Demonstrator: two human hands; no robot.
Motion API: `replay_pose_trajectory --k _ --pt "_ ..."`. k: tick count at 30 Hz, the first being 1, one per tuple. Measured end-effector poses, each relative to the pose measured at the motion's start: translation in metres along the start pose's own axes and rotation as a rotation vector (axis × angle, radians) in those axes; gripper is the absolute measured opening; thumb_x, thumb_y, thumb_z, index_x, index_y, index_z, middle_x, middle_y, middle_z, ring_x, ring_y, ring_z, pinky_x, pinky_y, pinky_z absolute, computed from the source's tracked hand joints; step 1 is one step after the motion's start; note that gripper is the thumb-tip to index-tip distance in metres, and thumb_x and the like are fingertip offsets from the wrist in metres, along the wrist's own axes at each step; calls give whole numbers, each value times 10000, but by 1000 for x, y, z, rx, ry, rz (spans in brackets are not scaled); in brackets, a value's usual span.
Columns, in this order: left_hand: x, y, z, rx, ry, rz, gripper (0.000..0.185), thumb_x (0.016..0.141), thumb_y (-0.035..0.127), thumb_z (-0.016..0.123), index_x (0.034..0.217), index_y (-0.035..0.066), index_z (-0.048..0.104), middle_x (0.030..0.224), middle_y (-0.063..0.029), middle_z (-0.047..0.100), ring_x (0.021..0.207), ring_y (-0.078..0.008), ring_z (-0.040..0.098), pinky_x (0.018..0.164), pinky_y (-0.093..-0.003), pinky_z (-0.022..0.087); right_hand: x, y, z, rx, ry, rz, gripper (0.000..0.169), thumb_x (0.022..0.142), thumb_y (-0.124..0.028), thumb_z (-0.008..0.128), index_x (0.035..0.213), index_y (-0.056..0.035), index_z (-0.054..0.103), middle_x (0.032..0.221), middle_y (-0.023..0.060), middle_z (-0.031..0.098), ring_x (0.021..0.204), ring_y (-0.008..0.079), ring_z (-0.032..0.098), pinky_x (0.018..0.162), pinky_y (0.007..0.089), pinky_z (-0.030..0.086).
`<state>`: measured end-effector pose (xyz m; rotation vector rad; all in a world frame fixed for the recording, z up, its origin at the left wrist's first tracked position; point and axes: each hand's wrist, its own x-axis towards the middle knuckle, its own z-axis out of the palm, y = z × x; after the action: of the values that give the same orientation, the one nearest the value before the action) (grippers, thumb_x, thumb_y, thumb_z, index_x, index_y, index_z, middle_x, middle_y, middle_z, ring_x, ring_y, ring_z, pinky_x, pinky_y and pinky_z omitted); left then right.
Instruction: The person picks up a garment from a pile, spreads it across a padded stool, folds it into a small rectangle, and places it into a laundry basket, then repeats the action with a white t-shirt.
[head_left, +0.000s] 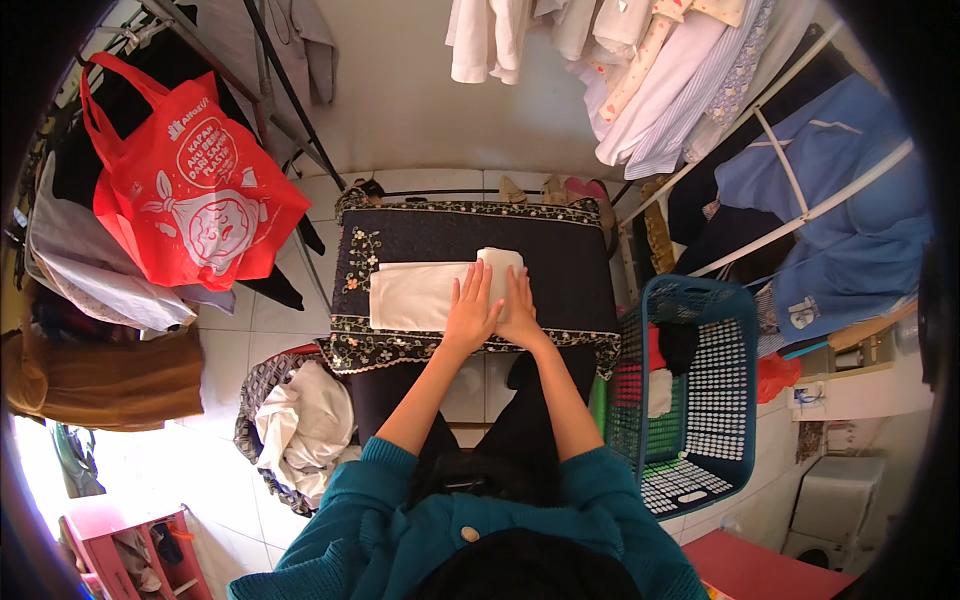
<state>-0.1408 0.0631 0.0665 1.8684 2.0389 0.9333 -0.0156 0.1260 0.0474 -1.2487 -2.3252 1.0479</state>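
A cream-coloured cloth (420, 296) lies in a long flat strip on a board or low table with a dark, flower-embroidered cover (420, 232). Its right end is folded over into a thicker part. My left hand (474, 309) rests flat on the cloth at the edge of that fold, fingers pointing away from me. On the folded part itself lies my right hand (519, 309), its fingers also extended. Both palms press down close together, and neither hand grips anything. What is under the palms is hidden.
Left of my legs, a basket holds crumpled pale cloth (307, 420). A blue plastic laundry basket (701, 281) with a few garments stands at the right. A red tote bag (202, 187) hangs at the upper left. Clothes hang on a white rack (806, 217) at the right.
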Motion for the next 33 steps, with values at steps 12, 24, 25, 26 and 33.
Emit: replay_pose_trajectory --k 12,24,25,26,33 --pt "-11 -12 26 187 -141 -132 714 921 478 328 1421 9 129 1471 -175 186 1372 -274 175 1084 -545 56 -17 16 5 763 222 315 718 764 -91 648 1375 -21 279 1359 194 372 1227 276 413 901 329 440" --pt "-30 -6 63 -362 -101 -87 595 916 286 368 1394 -24 198 1407 -209 300 1317 -293 284 1071 -461 184 -58 -29 -21 0 533 36 532 705 -98 662 1208 -55 494 1142 138 536 1044 321 483 909 425 374" --pt "-30 -12 57 -490 -92 -133 569 912 269 379 1383 -19 239 1379 -200 351 1282 -286 345 1047 -443 247 -58 -39 -16 -36 529 -12 551 708 -106 668 1225 -70 481 1163 125 526 1055 316 477 897 428 376" --pt "-31 -19 50 -616 -79 -180 545 909 251 390 1372 -14 279 1350 -191 401 1246 -278 407 1023 -425 310 -60 -50 -10 -59 517 -25 570 701 -102 678 1232 -77 473 1164 122 523 1052 311 479 893 431 375" --pt "-35 -34 -12 -888 -85 -734 397 926 268 412 1195 -9 504 1054 -200 589 911 -267 585 794 -335 452 -48 -76 23 143 234 -146 504 712 -62 659 1194 -86 512 1113 127 562 1026 307 518 854 414 405"
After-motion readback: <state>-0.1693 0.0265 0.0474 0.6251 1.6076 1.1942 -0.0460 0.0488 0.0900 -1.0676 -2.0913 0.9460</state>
